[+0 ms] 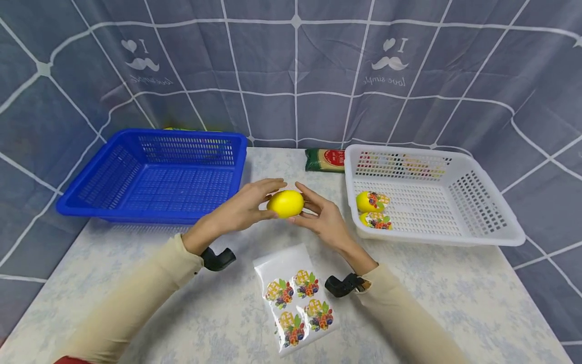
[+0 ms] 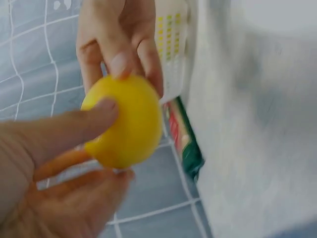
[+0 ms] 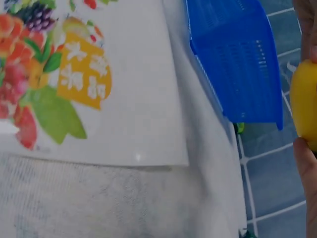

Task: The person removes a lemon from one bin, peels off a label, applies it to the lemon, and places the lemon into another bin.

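At the centre of the head view you hold a plain yellow lemon (image 1: 285, 203) above the table (image 1: 454, 293), between both hands. Your left hand (image 1: 243, 207) comes in from the lower left, its fingers curled round the lemon's left end, thumb on top. Your right hand (image 1: 320, 217) comes in from the lower right and pinches the lemon's right end with fingertips above and below. In the left wrist view the lemon (image 2: 124, 121) fills the middle of the frame, with the left thumb lying on its near side and the right fingertips (image 2: 120, 64) pressing its top. The right wrist view shows only a sliver of the lemon (image 3: 304, 101) at the right edge. Just below your hands, at lower centre, a sticker sheet (image 1: 295, 298) lies flat on the table, carrying four fruit stickers. To the right, a white basket (image 1: 482, 230) holds two lemons (image 1: 372, 210) that each bear a fruit sticker, sitting near its left wall. To the left stands a blue basket (image 1: 91, 205). Between the baskets, at the table's far edge, lies a green packet (image 1: 325, 160). A grey gridded cloth (image 1: 295, 76) hangs behind it all.
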A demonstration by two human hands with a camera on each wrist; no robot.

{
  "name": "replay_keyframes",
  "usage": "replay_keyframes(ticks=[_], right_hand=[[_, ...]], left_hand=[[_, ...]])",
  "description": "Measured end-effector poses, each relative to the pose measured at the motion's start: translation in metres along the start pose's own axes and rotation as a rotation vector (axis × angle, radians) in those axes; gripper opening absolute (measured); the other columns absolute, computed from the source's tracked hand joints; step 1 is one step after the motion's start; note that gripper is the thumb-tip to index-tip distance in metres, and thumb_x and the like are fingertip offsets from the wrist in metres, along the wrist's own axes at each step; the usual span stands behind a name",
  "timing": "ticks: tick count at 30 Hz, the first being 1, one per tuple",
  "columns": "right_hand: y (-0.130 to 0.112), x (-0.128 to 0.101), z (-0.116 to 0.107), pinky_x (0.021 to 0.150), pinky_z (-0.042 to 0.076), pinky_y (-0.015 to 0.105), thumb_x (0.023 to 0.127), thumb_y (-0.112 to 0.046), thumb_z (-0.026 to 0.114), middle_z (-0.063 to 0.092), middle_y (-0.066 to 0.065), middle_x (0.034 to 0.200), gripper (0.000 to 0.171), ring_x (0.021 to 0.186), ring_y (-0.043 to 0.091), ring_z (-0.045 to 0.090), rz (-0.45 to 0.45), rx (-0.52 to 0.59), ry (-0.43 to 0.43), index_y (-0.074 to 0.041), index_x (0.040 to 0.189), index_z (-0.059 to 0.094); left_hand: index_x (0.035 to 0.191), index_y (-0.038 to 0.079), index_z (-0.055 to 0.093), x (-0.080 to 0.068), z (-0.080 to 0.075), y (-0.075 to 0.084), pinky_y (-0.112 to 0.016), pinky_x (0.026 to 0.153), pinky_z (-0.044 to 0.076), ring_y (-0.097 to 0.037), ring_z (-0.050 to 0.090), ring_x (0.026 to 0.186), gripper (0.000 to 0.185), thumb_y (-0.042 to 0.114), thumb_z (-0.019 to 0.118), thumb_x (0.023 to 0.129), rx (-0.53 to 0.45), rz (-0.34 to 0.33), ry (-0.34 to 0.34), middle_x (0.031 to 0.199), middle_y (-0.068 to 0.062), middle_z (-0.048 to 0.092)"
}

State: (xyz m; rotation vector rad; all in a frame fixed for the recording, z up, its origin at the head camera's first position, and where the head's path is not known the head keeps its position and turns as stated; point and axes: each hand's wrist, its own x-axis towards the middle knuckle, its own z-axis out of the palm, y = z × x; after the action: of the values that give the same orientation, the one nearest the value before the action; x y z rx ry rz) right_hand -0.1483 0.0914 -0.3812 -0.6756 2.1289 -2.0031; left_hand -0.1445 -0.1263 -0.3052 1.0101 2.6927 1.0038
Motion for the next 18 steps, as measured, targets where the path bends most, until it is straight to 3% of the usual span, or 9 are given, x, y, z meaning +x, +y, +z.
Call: replay_keyframes(ticks=[5, 11, 18], right_hand=[[0.010, -0.001, -0.006, 0.091, 0.052, 0.028, 0.085, -0.004, 0.076, 0.051, 0.014, 0.144, 0.063, 0.123, 0.028, 0.057, 0.051, -0.075, 0.087, -0.004, 0.143, 0.050], [0.020, 0.001, -0.004, 0.094, 0.051, 0.028, 0.084, -0.014, 0.080, 0.056, 0.013, 0.139, 0.066, 0.122, 0.024, 0.058, 0.162, -0.292, 0.130, -0.003, 0.142, 0.051], [0.033, 0.004, -0.006, 0.096, 0.049, 0.027, 0.083, -0.008, 0.079, 0.053, 0.015, 0.142, 0.066, 0.123, 0.025, 0.057, 0.250, -0.320, 0.099, -0.004, 0.143, 0.050]], left_hand=[[0.135, -0.012, 0.051, 0.008, 0.026, -0.010, -0.041, 0.098, 0.049, -0.034, 0.057, 0.121, 0.048, -0.002, 0.068, 0.090, -0.061, -0.115, 0.077, 0.134, -0.025, 0.056], [0.133, -0.013, 0.052, 0.017, 0.050, -0.035, -0.039, 0.100, 0.047, -0.035, 0.056, 0.122, 0.047, -0.008, 0.066, 0.089, -0.119, -0.130, 0.085, 0.134, -0.025, 0.055], [0.134, -0.013, 0.051, 0.023, 0.066, -0.054, -0.039, 0.102, 0.046, -0.035, 0.055, 0.123, 0.048, -0.007, 0.066, 0.088, -0.139, -0.145, 0.055, 0.134, -0.025, 0.056]])
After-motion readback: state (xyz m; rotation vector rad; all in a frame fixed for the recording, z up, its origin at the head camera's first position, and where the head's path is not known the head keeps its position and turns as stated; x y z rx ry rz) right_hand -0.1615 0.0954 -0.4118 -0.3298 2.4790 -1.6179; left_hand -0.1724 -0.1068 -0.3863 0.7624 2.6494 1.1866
